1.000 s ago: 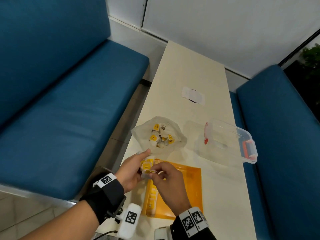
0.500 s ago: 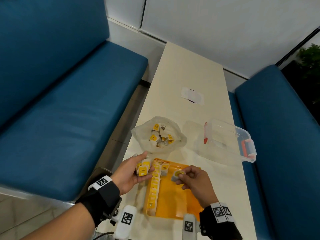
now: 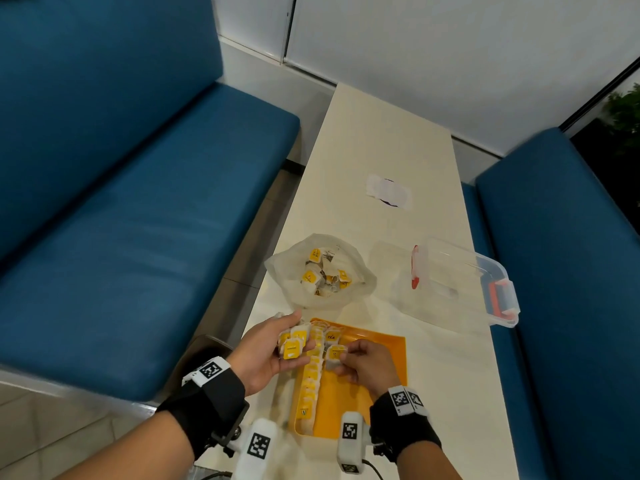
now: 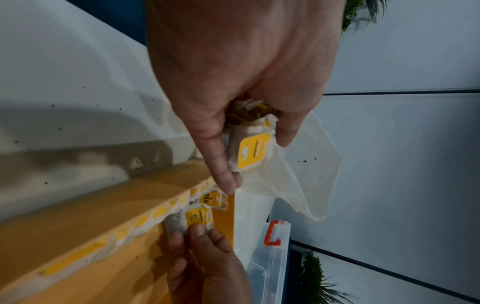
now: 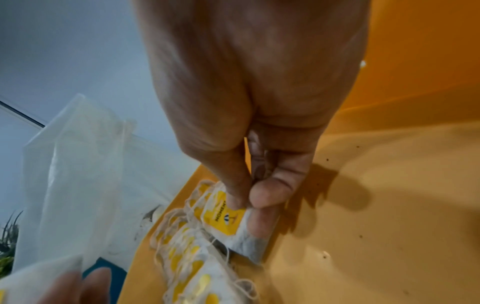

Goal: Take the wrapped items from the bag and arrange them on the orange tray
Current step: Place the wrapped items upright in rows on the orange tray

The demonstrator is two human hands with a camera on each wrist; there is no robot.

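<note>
An orange tray lies at the near end of the table, with a row of several wrapped tea bags along its left side. My left hand hovers at the tray's far left corner and holds a bunch of tea bags. My right hand pinches one yellow-labelled tea bag low over the tray, beside the row's far end. Beyond the tray sits the open clear plastic bag, more tea bags inside.
A clear plastic box with red latches lies on its side at the table's right edge. A white paper patch lies farther up the table. Blue benches flank the table on both sides.
My right hand took a tea bag from the left hand's bunch, swung out over the tray, then came back left and down beside the row. The left hand stayed put.
</note>
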